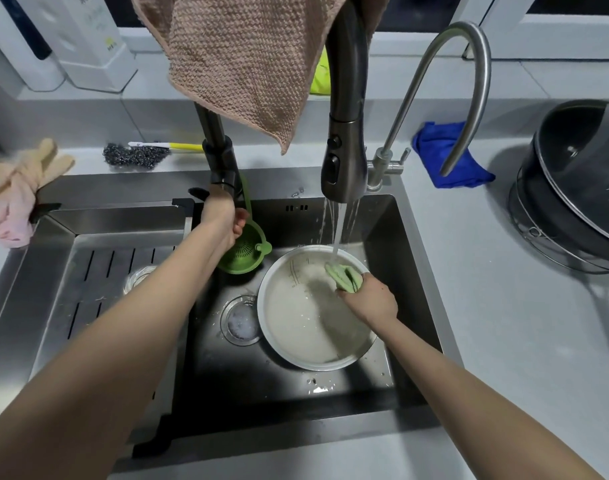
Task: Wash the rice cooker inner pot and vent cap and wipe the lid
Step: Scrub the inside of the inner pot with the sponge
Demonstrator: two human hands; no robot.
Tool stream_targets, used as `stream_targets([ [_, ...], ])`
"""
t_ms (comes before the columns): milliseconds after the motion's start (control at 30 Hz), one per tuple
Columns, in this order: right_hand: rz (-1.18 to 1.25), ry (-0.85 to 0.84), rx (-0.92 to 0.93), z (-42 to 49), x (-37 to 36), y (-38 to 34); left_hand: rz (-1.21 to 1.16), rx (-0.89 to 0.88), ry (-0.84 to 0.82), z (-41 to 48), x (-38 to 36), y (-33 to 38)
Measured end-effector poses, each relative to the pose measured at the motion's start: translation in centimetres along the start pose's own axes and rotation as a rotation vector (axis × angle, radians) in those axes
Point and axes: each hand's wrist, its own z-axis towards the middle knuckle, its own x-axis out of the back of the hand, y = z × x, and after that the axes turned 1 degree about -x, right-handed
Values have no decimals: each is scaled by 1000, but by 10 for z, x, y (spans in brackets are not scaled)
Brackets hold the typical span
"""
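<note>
Reading nothing usable: white container [88, 39], upper left, small yellow-green mark, print too blurred. Grey countertop [503, 323] around dark steel sink [129, 188]. Left edge: pink gloves [15, 192], then steel scourer [133, 155]. Left hand [223, 216] curled at faucet base [223, 168]; gripping or not, cannot tell. Green strainer [245, 252] just beside. Inner pot [306, 327] on basin floor, centre frame, under running water, level lines on inside wall. Right hand [370, 301] clamped on green cloth [344, 277] at pot's far rim. Open basin floor below pot. Right side: blue cloth [448, 157], dark pan [580, 168] on wire rack [538, 244].
</note>
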Motion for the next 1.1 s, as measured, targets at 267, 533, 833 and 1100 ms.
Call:
stream_targets([
  [267, 304, -132, 98, 32, -14, -7, 663, -362, -147, -17, 5, -77],
  [533, -708, -116, 541, 67, -72, 10, 966, -577, 123, 0, 9, -180],
  [833, -14, -439, 237, 43, -154, -37, 366, -286, 105, 10, -3, -206],
  [1100, -1522, -485, 601, 37, -62, 18, 368, -355, 136, 4, -9, -206],
])
